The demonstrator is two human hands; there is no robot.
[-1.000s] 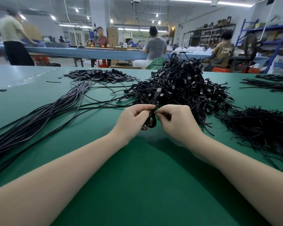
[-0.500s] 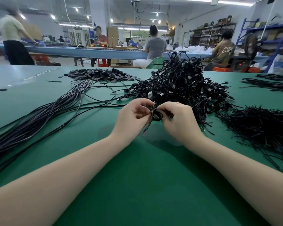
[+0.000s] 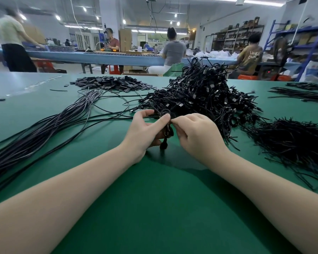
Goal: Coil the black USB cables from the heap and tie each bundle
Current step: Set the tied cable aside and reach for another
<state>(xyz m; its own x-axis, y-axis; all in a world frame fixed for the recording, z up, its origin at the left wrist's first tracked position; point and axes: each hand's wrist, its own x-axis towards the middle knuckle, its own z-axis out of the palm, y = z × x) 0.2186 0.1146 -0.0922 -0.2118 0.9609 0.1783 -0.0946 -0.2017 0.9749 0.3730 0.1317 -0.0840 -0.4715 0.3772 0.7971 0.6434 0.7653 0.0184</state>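
Now both hands pinch one coiled bundle near the heap: left hand, right hand. Tying looks underway; next, probably, cinch the tie snugly.

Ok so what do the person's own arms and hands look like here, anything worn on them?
Both forearms are bare as far as the frame shows: no sleeves, gloves, watch, bracelets or rings visible on the left hand or the right hand. The fingernails that show are short and unpainted. No markings show.
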